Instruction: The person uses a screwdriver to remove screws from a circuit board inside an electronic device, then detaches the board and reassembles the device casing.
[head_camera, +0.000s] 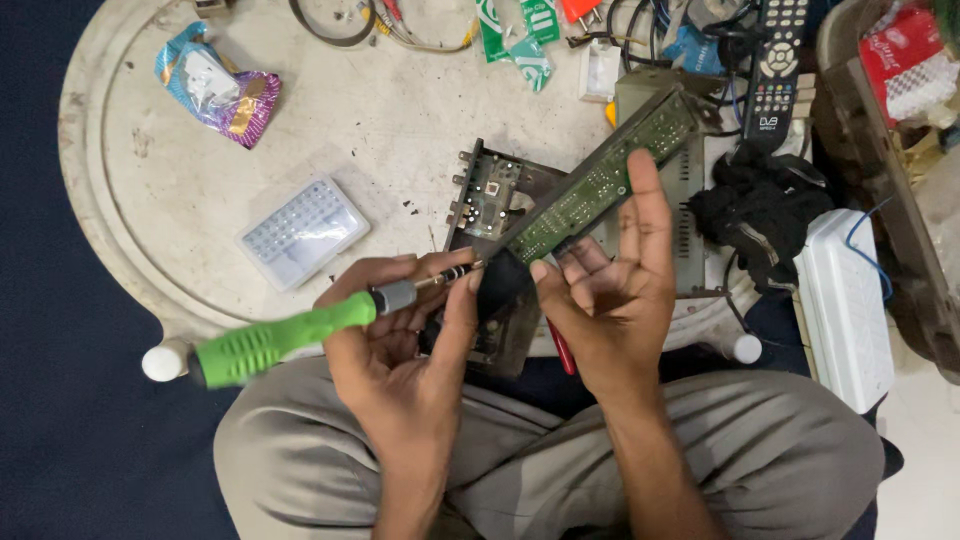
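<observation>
My left hand (400, 335) grips a screwdriver with a green handle (275, 340); its metal shaft points right toward a long green circuit board (600, 180). My right hand (610, 280) holds that board at its lower end, thumb and fingers around it, index finger raised along it. The board slants up to the right. Beneath my hands lies an opened metal electronics case (490, 200) with another circuit board inside. A black part sits where the screwdriver tip meets the board.
A round white table (130, 200) bears a clear bit case (302, 232), a crumpled snack wrapper (215, 85), cables, a black remote (775, 60), a black cloth (760, 205). A white box (845, 300) lies at right. My crossed legs are below.
</observation>
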